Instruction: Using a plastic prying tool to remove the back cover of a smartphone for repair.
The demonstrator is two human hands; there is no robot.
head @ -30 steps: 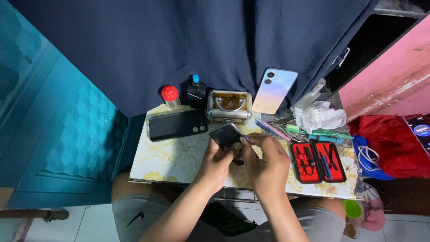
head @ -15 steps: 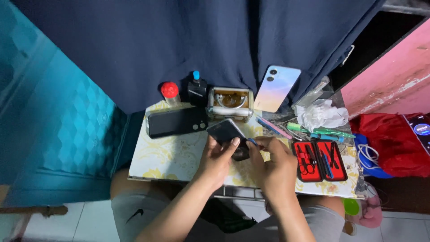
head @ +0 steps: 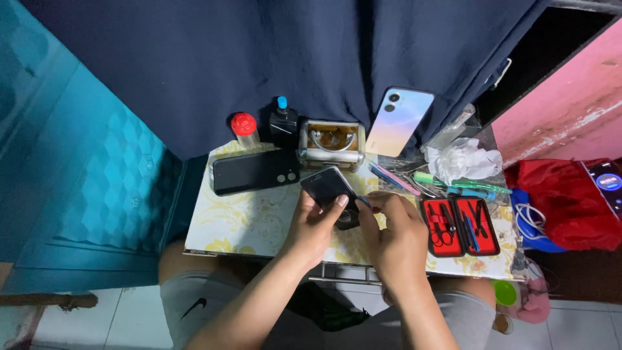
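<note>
Both hands stayed over the small table (head: 259,223): the left hand (head: 315,227) still gripped the dark phone (head: 329,188), tilted up above the tabletop as before, while the right hand (head: 391,228) pinched at its lower edge. The black phone (head: 254,170) and red tool case (head: 459,225) had not moved.

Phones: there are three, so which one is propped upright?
The pastel phone leaning on the dark curtain; the black phone lies flat, the third is in hand.

Dark phone screen (head: 329,186) in left hand (head: 312,227)
</note>
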